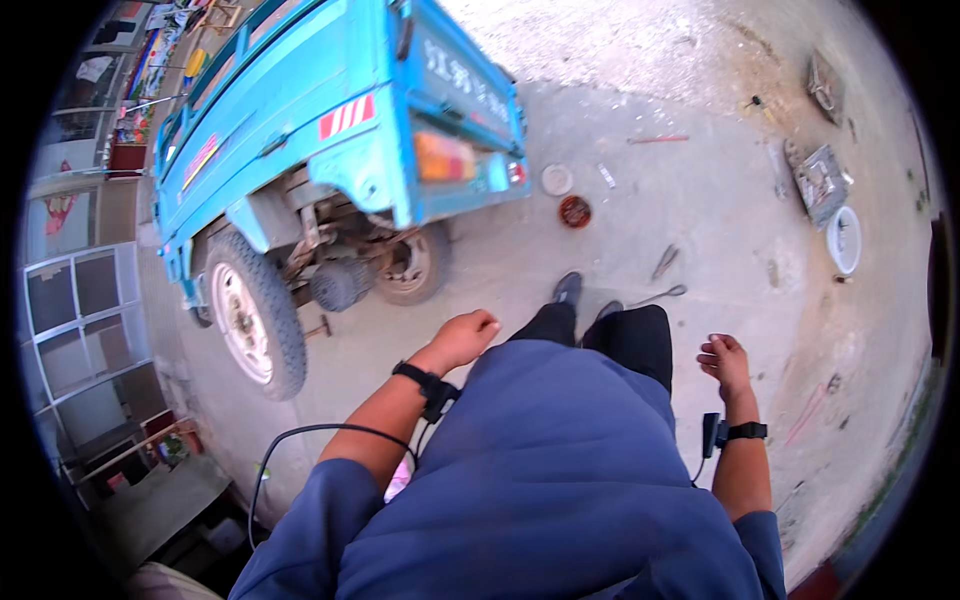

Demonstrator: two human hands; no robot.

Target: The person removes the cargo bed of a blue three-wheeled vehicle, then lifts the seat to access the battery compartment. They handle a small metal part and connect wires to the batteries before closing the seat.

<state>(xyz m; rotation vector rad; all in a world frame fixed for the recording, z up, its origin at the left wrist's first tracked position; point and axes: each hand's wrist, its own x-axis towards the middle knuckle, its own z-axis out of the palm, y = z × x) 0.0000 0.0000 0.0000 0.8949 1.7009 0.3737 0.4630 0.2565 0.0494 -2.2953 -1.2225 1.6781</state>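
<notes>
My left hand (pixel 465 338) hangs in front of my body on the left, its fingers loosely curled together and nothing seen in them. Out to the right, my right hand (pixel 725 362) hangs with bent fingers somewhat apart, holding nothing. Neither hand touches anything. Nearest to the left one is a blue cargo vehicle (pixel 360 170), its wheel (pixel 243 305) and rear axle showing under the bed. On the concrete ahead of my feet lie a round tin of reddish-brown stuff (pixel 575 211), a pale round lid (pixel 557 180) and a dark hand tool (pixel 665 262).
Beside my shoe lies a looped metal tool (pixel 662 296). A reddish rod (pixel 658 139) is farther ahead. At the right are a white basin (pixel 844 240), a tray of small parts (pixel 822 186) and a dark box (pixel 825 88). A white-framed window (pixel 85 320) stands at the left.
</notes>
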